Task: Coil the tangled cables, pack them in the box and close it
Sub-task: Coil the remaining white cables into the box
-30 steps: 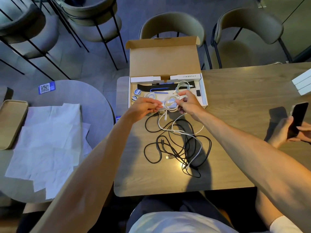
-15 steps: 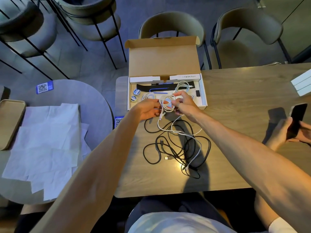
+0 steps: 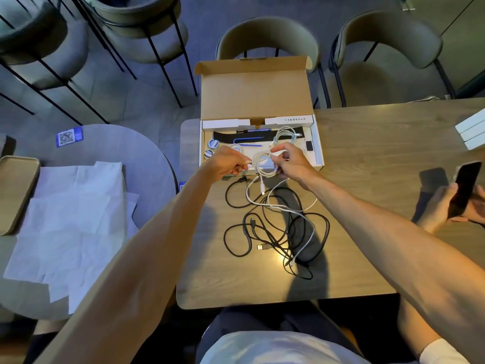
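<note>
At the centre of the frame, just over the near wall of the open box (image 3: 318, 156), a small coil of white cable (image 3: 263, 164) hangs between the two hands. The left hand (image 3: 227, 162) has its fingers curled in, pinching the cable at the coil's left side. The right hand (image 3: 291, 160) grasps the coil's upper right edge between thumb and forefinger, with the other fingers bent beneath. From the coil the white cable's loose length (image 3: 301, 212) drops to the table (image 3: 367, 158) and winds down toward the lower centre. There it crosses a tangle of black cables (image 3: 274, 233) lying spread on the wood, with one metal plug (image 3: 263, 247) showing at its lower left.

Inside the box, behind the hands, a second white cable (image 3: 284, 134) lies already coiled at the upper right. A black strap (image 3: 227, 136) and two round blue-and-white pieces (image 3: 213, 144) lie at the left. The cardboard lid (image 3: 256, 93) stands raised at the far side.

At the right edge of the frame another person's hands hold a dark phone (image 3: 465, 189). Above them sit stacked white boxes (image 3: 472, 132). At the left a round table (image 3: 131, 145) carries white paper sheets (image 3: 70, 214), a tray (image 3: 13, 193) and a blue code sticker (image 3: 68, 136). Chairs (image 3: 267, 38) stand across the top.
</note>
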